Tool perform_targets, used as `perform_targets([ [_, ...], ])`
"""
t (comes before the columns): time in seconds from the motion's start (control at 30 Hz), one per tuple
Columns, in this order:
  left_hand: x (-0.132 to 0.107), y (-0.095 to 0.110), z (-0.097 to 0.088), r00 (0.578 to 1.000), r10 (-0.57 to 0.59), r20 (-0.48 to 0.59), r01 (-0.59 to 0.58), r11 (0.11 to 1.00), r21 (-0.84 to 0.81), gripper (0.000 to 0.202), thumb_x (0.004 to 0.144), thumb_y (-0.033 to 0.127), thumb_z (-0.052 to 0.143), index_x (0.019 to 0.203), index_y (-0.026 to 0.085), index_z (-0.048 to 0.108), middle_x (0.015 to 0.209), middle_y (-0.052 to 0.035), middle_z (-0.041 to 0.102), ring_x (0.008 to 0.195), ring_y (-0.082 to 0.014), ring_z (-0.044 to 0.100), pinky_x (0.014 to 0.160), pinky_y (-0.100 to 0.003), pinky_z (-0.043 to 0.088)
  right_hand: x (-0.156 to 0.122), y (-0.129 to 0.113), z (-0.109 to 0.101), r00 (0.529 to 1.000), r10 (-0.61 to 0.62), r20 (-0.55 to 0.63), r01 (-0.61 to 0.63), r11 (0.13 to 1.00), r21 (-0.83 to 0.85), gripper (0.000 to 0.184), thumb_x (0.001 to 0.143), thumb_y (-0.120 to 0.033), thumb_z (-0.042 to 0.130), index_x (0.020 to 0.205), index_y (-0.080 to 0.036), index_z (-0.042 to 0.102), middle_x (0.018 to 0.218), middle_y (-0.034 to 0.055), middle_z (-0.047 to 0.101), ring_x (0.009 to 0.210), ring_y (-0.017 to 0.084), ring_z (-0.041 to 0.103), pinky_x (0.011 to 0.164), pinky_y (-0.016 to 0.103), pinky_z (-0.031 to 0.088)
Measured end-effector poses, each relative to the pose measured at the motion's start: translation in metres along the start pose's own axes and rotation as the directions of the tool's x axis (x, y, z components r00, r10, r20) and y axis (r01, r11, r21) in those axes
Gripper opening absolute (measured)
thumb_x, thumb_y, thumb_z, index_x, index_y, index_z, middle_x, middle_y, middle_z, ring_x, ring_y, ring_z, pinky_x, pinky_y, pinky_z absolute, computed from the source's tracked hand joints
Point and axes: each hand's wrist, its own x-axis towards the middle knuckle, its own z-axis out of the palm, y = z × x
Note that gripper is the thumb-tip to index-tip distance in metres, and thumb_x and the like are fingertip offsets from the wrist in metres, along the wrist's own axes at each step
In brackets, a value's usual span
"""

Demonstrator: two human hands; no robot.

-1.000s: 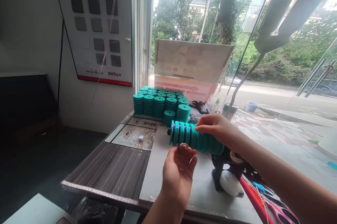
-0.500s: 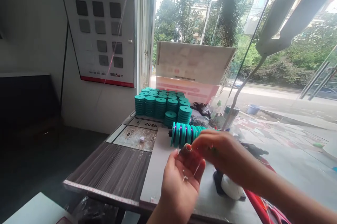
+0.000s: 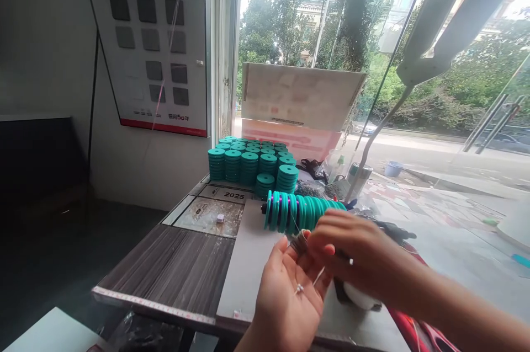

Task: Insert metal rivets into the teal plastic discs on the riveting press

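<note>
My left hand (image 3: 287,299) is palm up, its fingers curled and partly hidden behind the other hand. A small knotted white piece (image 3: 298,288) lies on its palm, and a short white strand shows between the fingers. A fingertip has a grey-brown wrap on it. My right hand (image 3: 351,244) is closed in a pinch over those fingertips. A thin pale thread (image 3: 297,223) runs from the pinch up to a row of teal spools (image 3: 308,211) on a dark rod just behind. A tiny white bit shows by the right hand's fingers; what it belongs to is unclear.
Stacked teal discs (image 3: 250,167) stand at the back of the table. A small white block (image 3: 220,218) sits left of the pale board (image 3: 238,286). A rounded white object (image 3: 362,297) and red-handled scissors (image 3: 428,335) are at the right, partly behind my forearm. Glass fills the right side.
My hands have shifted slightly right in view, and the right hand has turned over the left fingertips. A thread from the spools is now visible. The white piece stays on my palm.
</note>
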Motion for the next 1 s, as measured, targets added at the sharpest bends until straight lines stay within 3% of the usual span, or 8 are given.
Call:
perform_targets([
  [0.1, 0.005, -0.001, 0.001, 0.993, 0.072, -0.093, -0.068, 0.996, 0.052, 0.02, 0.085, 0.023, 0.043, 0.085, 0.008, 0.057, 0.084, -0.013, 0.064, 0.081, -0.0226, 0.064, 0.075, -0.032, 0.049, 0.017, 0.025, -0.02, 0.931, 0.364, 0.032, -0.366, 0.925, 0.106, 0.02, 0.083, -0.026, 0.04, 0.065, -0.019, 0.043, 0.061, -0.0027, 0.044, 0.058, 0.011, 0.04, 0.054, 0.023, 0.032],
  [0.17, 0.008, 0.0, 0.001, 0.985, 0.109, -0.132, -0.101, 0.993, 0.061, 0.018, 0.083, 0.019, 0.044, 0.082, 0.008, 0.058, 0.082, -0.0124, 0.065, 0.081, -0.0224, 0.064, 0.075, -0.031, 0.049, 0.027, 0.038, -0.025, 0.887, 0.439, 0.143, -0.455, 0.882, 0.119, 0.022, 0.082, -0.028, 0.038, 0.062, -0.019, 0.038, 0.06, -0.003, 0.041, 0.057, 0.011, 0.038, 0.052, 0.023, 0.031],
  [0.27, 0.011, 0.0, 0.001, 0.981, 0.126, -0.149, -0.117, 0.991, 0.068, 0.018, 0.083, 0.018, 0.045, 0.078, 0.008, 0.059, 0.08, -0.012, 0.065, 0.081, -0.0219, 0.064, 0.075, -0.031, 0.049, 0.035, 0.044, -0.024, 0.863, 0.441, 0.247, -0.464, 0.885, 0.045, 0.023, 0.08, -0.028, 0.036, 0.059, -0.019, 0.033, 0.06, -0.0028, 0.038, 0.057, 0.011, 0.035, 0.052, 0.023, 0.03],
  [0.47, 0.013, 0.0, 0.0, 0.985, 0.107, -0.134, -0.101, 0.993, 0.053, 0.019, 0.083, 0.017, 0.044, 0.076, 0.008, 0.06, 0.079, -0.0118, 0.066, 0.081, -0.0215, 0.064, 0.075, -0.031, 0.049, 0.036, 0.036, -0.02, 0.836, 0.491, 0.244, -0.464, 0.871, -0.164, 0.024, 0.082, -0.026, 0.036, 0.059, -0.019, 0.031, 0.061, -0.0017, 0.039, 0.058, 0.011, 0.036, 0.053, 0.024, 0.027],
  [0.77, 0.013, 0.0, 0.0, 0.985, 0.111, -0.129, -0.104, 0.993, 0.059, 0.021, 0.083, 0.017, 0.044, 0.073, 0.008, 0.061, 0.078, -0.0123, 0.066, 0.079, -0.021, 0.064, 0.075, -0.031, 0.049, 0.037, 0.038, -0.02, 0.834, 0.487, 0.258, -0.46, 0.873, -0.163, 0.025, 0.081, -0.024, 0.038, 0.059, -0.018, 0.031, 0.06, -0.002, 0.039, 0.057, 0.011, 0.036, 0.051, 0.023, 0.027],
  [1.0, 0.014, 0.0, 0.0, 0.986, 0.106, -0.13, -0.099, 0.993, 0.058, 0.02, 0.082, 0.017, 0.045, 0.073, 0.008, 0.06, 0.077, -0.0116, 0.066, 0.081, -0.0215, 0.064, 0.076, -0.032, 0.049, 0.043, 0.034, -0.021, 0.834, 0.5, 0.233, -0.426, 0.852, -0.304, 0.027, 0.084, -0.021, 0.04, 0.058, -0.019, 0.031, 0.06, -0.0011, 0.042, 0.057, 0.011, 0.039, 0.052, 0.023, 0.027],
])
